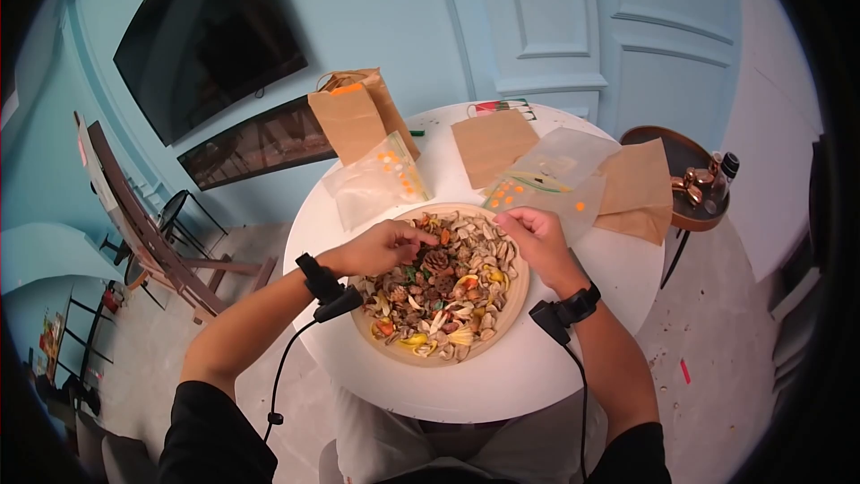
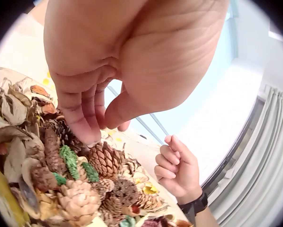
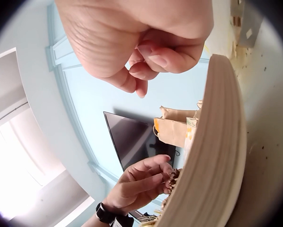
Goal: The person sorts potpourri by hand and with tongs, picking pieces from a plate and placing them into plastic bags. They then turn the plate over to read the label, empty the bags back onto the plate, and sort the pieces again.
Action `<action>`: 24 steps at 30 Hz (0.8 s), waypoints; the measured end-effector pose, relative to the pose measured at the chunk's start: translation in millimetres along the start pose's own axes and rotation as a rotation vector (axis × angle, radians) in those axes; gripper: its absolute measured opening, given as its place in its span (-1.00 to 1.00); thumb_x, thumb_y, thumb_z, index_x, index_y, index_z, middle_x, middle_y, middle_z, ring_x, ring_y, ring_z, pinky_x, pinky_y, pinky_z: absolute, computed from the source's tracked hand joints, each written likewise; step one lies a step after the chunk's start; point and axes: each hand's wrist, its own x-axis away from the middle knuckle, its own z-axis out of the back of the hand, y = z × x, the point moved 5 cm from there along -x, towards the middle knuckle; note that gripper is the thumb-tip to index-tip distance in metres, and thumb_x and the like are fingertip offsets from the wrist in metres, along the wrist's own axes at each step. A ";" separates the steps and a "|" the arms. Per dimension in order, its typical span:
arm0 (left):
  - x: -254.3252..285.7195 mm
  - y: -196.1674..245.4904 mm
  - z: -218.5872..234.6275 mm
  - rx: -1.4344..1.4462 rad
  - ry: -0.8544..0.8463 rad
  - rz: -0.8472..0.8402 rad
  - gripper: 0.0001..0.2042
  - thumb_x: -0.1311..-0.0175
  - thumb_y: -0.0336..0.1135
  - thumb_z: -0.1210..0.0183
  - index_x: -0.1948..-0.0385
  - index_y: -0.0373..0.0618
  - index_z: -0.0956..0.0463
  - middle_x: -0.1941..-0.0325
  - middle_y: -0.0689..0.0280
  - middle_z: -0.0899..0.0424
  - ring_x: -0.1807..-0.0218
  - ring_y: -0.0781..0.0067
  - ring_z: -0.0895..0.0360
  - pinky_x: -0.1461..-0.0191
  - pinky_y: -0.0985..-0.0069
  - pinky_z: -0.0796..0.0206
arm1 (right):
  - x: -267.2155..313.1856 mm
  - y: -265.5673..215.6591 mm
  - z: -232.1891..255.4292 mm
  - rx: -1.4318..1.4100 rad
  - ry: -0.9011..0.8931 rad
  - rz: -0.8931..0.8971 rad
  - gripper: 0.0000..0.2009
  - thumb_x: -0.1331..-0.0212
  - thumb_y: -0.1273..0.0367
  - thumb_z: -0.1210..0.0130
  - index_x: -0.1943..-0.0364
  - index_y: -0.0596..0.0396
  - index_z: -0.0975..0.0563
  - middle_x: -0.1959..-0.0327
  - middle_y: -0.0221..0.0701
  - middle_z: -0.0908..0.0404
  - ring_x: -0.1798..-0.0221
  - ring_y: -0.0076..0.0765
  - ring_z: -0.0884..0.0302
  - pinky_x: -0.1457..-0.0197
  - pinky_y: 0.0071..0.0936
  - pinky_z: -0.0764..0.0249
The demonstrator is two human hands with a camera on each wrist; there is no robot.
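Note:
A round wooden bowl (image 1: 524,291) holds dried petals, shells, green bits and several pinecones. My left hand (image 1: 381,249) is over its left side with fingers reaching down. In the left wrist view the left fingertips (image 2: 90,135) come right at a brown pinecone (image 2: 106,160), and the thumb stands a little apart from them. A pale pinecone (image 2: 78,201) lies closer to that camera. My right hand (image 1: 539,237) hovers at the bowl's far right rim, its fingers curled in and thumb close to the index finger. Nothing shows in it in the right wrist view.
The bowl stands on a round white table (image 1: 430,399). Behind it are a paper bag (image 1: 354,116), a clear plastic bag with orange dots (image 1: 381,181), a flat brown paper bag (image 1: 491,143) and another at right (image 1: 640,188). A side table (image 1: 699,211) bears a bottle (image 1: 726,170).

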 end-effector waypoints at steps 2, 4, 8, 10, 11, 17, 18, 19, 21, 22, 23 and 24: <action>2.7 5.5 -2.5 -0.165 0.058 -0.092 -0.67 -0.36 -0.45 -0.18 -0.15 -0.12 -0.59 0.12 0.12 -0.61 0.04 0.28 -0.58 -0.09 0.38 -0.42 | -2.9 7.5 0.2 -0.004 -0.016 0.023 -0.77 -0.43 0.34 -0.16 0.14 0.30 -0.65 0.33 -0.49 -0.71 0.33 -0.77 -0.52 0.25 -0.73 -0.42; 1.8 16.7 -8.3 -0.204 0.135 -0.172 -0.68 -0.36 -0.40 -0.20 -0.14 -0.10 -0.60 0.12 0.10 -0.60 0.03 0.19 -0.58 -0.12 0.36 -0.40 | -4.1 13.1 0.5 -0.001 -0.025 0.031 -0.77 -0.43 0.34 -0.16 0.13 0.30 -0.65 0.33 -0.50 -0.71 0.33 -0.77 -0.51 0.25 -0.73 -0.42; -8.3 17.4 -15.3 -0.419 0.124 -0.230 -0.70 -0.34 -0.31 -0.25 -0.08 -0.09 -0.62 0.12 0.06 -0.61 0.03 0.06 -0.58 -0.09 0.33 -0.40 | -3.2 13.5 -1.1 0.023 -0.038 0.012 -0.76 -0.43 0.33 -0.17 0.13 0.30 -0.65 0.33 -0.50 -0.71 0.33 -0.77 -0.51 0.25 -0.72 -0.42; -13.0 12.7 -18.6 -0.472 0.058 -0.234 -0.71 -0.33 -0.29 -0.27 -0.04 -0.10 -0.63 0.12 0.06 -0.61 0.06 0.06 -0.58 -0.06 0.33 -0.40 | -3.5 13.4 -2.0 0.031 -0.041 0.012 -0.76 -0.43 0.33 -0.17 0.13 0.30 -0.65 0.33 -0.50 -0.71 0.33 -0.78 -0.50 0.25 -0.72 -0.42; -12.5 16.1 -18.1 -0.462 0.025 -0.197 -0.72 -0.34 -0.30 -0.27 -0.04 -0.12 -0.63 0.10 0.09 -0.62 0.07 0.12 -0.59 -0.05 0.33 -0.42 | -3.4 13.6 -2.0 0.032 -0.039 0.015 -0.76 -0.43 0.33 -0.17 0.13 0.30 -0.65 0.33 -0.50 -0.70 0.33 -0.78 -0.50 0.25 -0.72 -0.42; -2.8 19.6 -12.8 -0.255 -0.033 -0.033 -0.75 -0.30 -0.33 -0.29 0.02 -0.12 -0.64 0.17 0.14 -0.71 0.09 0.18 -0.62 -0.02 0.29 -0.42 | -3.4 13.5 0.0 0.031 -0.039 0.043 -0.75 -0.43 0.31 -0.17 0.15 0.31 -0.65 0.36 -0.52 -0.68 0.35 -0.79 -0.47 0.29 -0.73 -0.39; 1.0 19.9 -12.8 -0.231 -0.015 -0.016 -0.76 -0.31 -0.33 -0.29 0.02 -0.12 -0.64 0.17 0.14 -0.72 0.08 0.17 -0.61 -0.04 0.29 -0.42 | -3.7 14.0 0.1 0.037 -0.042 0.047 -0.74 -0.43 0.31 -0.17 0.16 0.31 -0.64 0.37 -0.53 -0.68 0.36 -0.79 -0.46 0.30 -0.73 -0.38; 4.4 18.8 -12.7 -0.206 0.003 0.001 -0.76 -0.31 -0.34 -0.29 0.02 -0.12 -0.65 0.17 0.14 -0.73 0.07 0.16 -0.61 -0.05 0.29 -0.42 | -3.8 14.4 0.0 0.047 -0.043 0.048 -0.74 -0.43 0.31 -0.17 0.16 0.31 -0.65 0.37 -0.53 -0.68 0.37 -0.80 -0.45 0.31 -0.73 -0.37; 9.2 18.9 -12.4 -0.368 0.063 -0.201 -0.76 -0.31 -0.33 -0.29 0.03 -0.12 -0.65 0.14 0.14 -0.73 0.04 0.13 -0.59 -0.10 0.28 -0.40 | -4.2 14.4 -0.3 0.068 -0.044 0.052 -0.74 -0.42 0.30 -0.18 0.16 0.31 -0.65 0.39 -0.54 -0.67 0.38 -0.80 -0.44 0.33 -0.73 -0.36; 12.3 20.1 -13.8 -0.449 0.093 -0.303 -0.76 -0.31 -0.32 -0.30 0.03 -0.11 -0.66 0.12 0.15 -0.74 0.02 0.12 -0.58 -0.12 0.28 -0.40 | -3.8 13.8 -0.9 0.066 -0.045 0.056 -0.74 -0.42 0.30 -0.18 0.16 0.31 -0.65 0.39 -0.54 -0.67 0.38 -0.80 -0.44 0.33 -0.73 -0.35; 14.6 18.9 -15.3 -0.452 0.105 -0.284 -0.75 -0.30 -0.31 -0.31 0.02 -0.11 -0.66 0.08 0.16 -0.74 -0.01 0.12 -0.58 -0.15 0.27 -0.39 | -3.1 12.8 -1.9 0.063 -0.045 0.060 -0.74 -0.42 0.30 -0.19 0.16 0.31 -0.65 0.40 -0.54 -0.66 0.39 -0.80 -0.44 0.34 -0.73 -0.35; 16.7 18.2 -16.9 -0.456 0.116 -0.264 -0.73 -0.29 -0.30 -0.32 0.01 -0.11 -0.66 0.05 0.17 -0.74 -0.05 0.13 -0.58 -0.18 0.27 -0.39 | -2.7 11.6 -2.6 0.061 -0.045 0.064 -0.74 -0.42 0.30 -0.19 0.16 0.31 -0.65 0.41 -0.55 -0.66 0.39 -0.80 -0.44 0.35 -0.73 -0.34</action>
